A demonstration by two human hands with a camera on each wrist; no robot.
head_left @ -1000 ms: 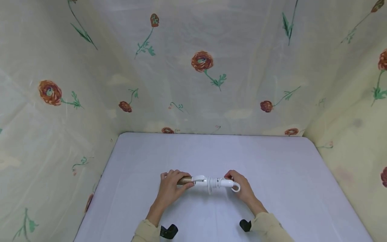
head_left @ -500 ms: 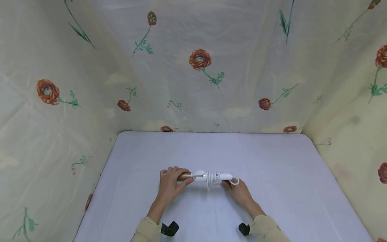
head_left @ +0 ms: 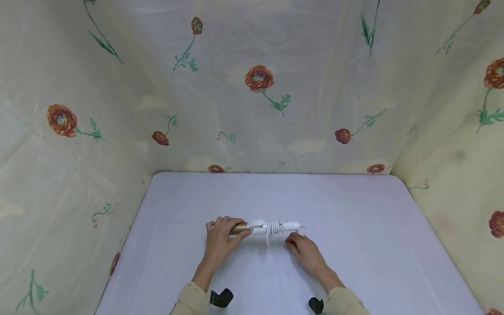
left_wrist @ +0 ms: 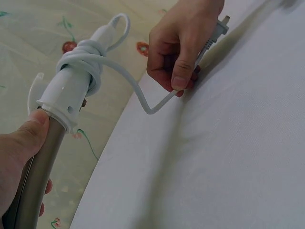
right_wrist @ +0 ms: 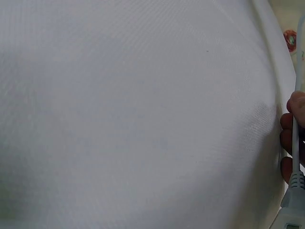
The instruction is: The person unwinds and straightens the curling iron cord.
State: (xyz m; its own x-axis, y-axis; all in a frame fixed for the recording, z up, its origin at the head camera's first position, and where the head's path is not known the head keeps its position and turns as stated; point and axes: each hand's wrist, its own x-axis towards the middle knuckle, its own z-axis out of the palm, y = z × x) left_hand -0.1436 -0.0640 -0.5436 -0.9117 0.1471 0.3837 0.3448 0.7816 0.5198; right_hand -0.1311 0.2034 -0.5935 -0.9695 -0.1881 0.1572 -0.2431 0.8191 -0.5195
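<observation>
My left hand (head_left: 220, 240) grips the bronze barrel of a curling iron (left_wrist: 66, 95) and holds it level above the table, its white handle pointing right. White cord (left_wrist: 86, 62) is wound in several turns round the handle, and one length hangs loose from the coil. Below the handle's end, my right hand (head_left: 309, 253) pinches that loose length between thumb and curled fingers. Beyond the right fingers a grey-white plug (left_wrist: 220, 29) sticks out. The right wrist view shows the cord (right_wrist: 296, 143) running through the hand down to the plug's body.
The table (head_left: 267, 197) has a white cover with rounded far corners. Flower-printed curtains (head_left: 260, 122) close off its back and both sides. Black wrist-camera mounts (head_left: 222, 298) jut inward from the sleeves.
My right hand has left the handle's cord end, moved down and a little left, and now pinches the loose cord. The left hand keeps its grip, with the curling iron slightly farther up in view.
</observation>
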